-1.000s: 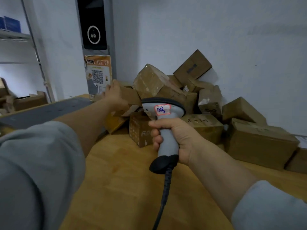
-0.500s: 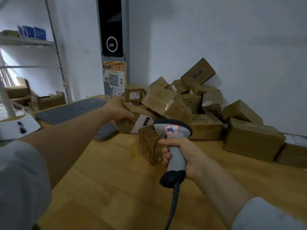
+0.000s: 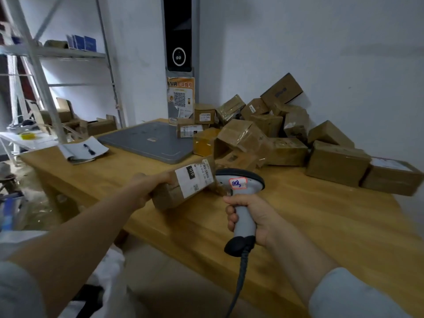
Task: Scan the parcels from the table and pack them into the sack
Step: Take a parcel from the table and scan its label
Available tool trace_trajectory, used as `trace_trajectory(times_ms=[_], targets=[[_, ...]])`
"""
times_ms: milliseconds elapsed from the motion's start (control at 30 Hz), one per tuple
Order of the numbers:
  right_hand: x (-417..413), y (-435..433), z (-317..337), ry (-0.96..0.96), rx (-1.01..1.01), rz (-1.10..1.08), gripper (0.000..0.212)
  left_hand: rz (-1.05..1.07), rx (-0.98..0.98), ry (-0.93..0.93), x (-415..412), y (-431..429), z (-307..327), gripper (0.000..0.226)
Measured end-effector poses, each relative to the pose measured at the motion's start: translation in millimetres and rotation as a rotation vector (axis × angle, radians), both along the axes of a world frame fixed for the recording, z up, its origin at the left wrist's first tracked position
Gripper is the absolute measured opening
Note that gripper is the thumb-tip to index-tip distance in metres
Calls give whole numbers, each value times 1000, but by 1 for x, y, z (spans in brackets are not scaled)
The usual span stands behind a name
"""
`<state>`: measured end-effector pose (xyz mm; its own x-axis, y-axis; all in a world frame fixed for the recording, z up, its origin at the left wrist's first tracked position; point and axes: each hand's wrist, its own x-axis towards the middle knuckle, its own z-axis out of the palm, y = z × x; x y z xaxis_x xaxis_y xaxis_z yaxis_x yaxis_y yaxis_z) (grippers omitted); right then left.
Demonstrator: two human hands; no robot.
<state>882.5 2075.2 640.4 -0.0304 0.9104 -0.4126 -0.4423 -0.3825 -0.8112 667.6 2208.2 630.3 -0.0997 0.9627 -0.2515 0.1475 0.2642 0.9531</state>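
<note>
My left hand (image 3: 146, 187) grips a brown cardboard parcel (image 3: 181, 187) with a white shipping label, held just above the wooden table (image 3: 321, 226) near its front left edge. My right hand (image 3: 252, 216) grips the handle of a grey barcode scanner (image 3: 241, 187) with a red-edged sticker; its head sits right beside the parcel's label. A heap of brown parcels (image 3: 263, 131) lies at the back of the table against the wall. A white sack (image 3: 107, 278) shows at the bottom left, below my left arm, mostly hidden.
A flat grey scale pad (image 3: 146, 143) lies on the table's back left, with a notebook and pen (image 3: 85, 148) beside it. A tall kiosk with a QR poster (image 3: 180, 92) stands behind. Metal shelving (image 3: 57, 65) fills the left. The scanner cable (image 3: 238, 283) hangs down.
My left hand has pulled one parcel out of the heap and brought it toward me, label up, beside the scanner. My view has swung left and down.
</note>
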Motion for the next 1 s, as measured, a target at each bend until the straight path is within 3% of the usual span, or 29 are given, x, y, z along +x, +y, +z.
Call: trace_trajectory(times_ms=[200,333,467,533,633,767,1000], targets=[[-21,-22,3,18,19,6,17,-5,-25,-94,-28,-32,-18,58],[-29,-28,6,80,35,-25,13,-7,62,-76,-35,-48,-17,57],[-34,-32,15,175,64,-77,14,21,136,-78,-32,-58,-9,94],[-37,-35,19,223,77,-99,14,39,165,-89,-30,-62,-7,102],[-40,-37,27,279,87,-129,17,47,210,-88,-26,-65,-4,99],[-41,-38,35,311,115,-158,17,76,245,-95,-22,-62,-3,77],[-42,-39,44,258,158,-199,14,85,262,-132,-27,-59,0,84]])
